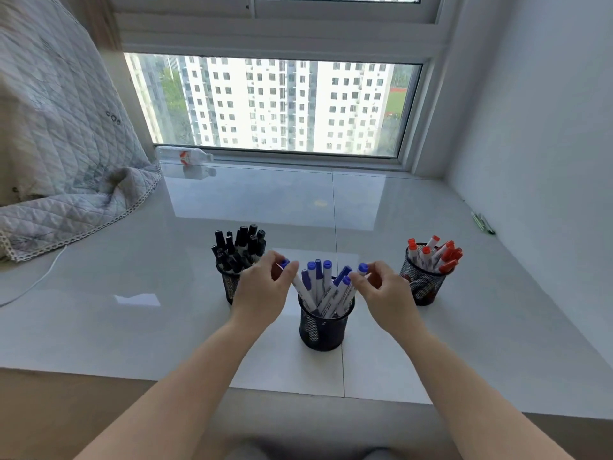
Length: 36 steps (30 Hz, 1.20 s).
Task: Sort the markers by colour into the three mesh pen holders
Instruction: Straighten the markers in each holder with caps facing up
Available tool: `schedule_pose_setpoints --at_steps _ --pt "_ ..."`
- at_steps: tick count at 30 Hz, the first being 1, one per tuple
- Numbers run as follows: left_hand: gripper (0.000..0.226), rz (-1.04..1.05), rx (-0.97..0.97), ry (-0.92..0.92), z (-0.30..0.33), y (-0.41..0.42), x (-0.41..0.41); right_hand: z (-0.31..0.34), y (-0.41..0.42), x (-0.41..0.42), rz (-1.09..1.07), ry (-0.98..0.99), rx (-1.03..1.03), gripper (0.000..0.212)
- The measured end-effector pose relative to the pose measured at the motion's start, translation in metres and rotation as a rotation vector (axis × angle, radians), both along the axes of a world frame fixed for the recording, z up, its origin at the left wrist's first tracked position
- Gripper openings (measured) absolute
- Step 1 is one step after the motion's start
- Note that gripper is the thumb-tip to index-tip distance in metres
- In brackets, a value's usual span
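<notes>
Pale glossy sill [431, 293] runs wide under the window [275, 104]; all positions below are taken from the middle mesh holder [323, 323], which stands nearest the person. Quilted blanket [59, 144] heaped far off to its left and behind; clear plastic bottle [184, 156] lying on its side well behind it, against the window frame. Left mesh holder [229, 287], just behind and to the left of the middle one, packed with black markers [240, 247]. Right mesh holder [423, 280], farther out to the right, holds red markers [438, 255]. The middle holder carries blue markers [320, 280], caps up and fanned apart. Left hand [265, 293] hovers over its left rim, fingers pinched on one blue-capped marker [284, 263] that leans out leftward. Right hand [386, 290] over the right rim, fingertips closed on another blue-capped marker [363, 268]. No loose markers seen on the sill. Judgement: sorting looks near complete; the step in hand is seating the last two blues. Next move calls for lowering both barrels straight down between the crowded ones, then letting go without tipping the holder.
</notes>
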State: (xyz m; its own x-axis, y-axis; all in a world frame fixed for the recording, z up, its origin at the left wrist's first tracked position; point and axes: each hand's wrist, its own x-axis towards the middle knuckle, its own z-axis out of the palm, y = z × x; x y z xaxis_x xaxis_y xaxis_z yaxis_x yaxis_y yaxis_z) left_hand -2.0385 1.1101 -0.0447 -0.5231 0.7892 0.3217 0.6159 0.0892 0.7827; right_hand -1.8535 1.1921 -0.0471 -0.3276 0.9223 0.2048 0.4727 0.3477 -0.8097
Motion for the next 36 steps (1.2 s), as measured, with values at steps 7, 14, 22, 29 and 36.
schedule_pose_setpoints --at_steps 7,14,22,29,36 --pt "0.022 0.243 0.311 -0.350 0.027 -0.003 -0.013 0.039 0.008 0.000 -0.052 0.304 0.031 0.016" --pt "0.014 -0.081 0.219 -1.355 0.025 -0.006 -0.005 0.045 0.010 0.003 -0.225 0.952 -0.502 0.016" --pt "0.021 -0.399 0.145 -1.478 0.021 -0.007 0.006 0.039 -0.002 0.002 -0.011 1.144 -0.856 0.011" --pt "0.018 -0.234 0.083 -0.681 0.008 -0.010 0.012 0.024 -0.010 -0.006 -0.009 0.684 -0.442 0.024" --pt "0.008 -0.140 0.135 -0.644 -0.002 -0.007 0.011 0.003 -0.027 -0.013 -0.062 0.384 -0.098 0.016"
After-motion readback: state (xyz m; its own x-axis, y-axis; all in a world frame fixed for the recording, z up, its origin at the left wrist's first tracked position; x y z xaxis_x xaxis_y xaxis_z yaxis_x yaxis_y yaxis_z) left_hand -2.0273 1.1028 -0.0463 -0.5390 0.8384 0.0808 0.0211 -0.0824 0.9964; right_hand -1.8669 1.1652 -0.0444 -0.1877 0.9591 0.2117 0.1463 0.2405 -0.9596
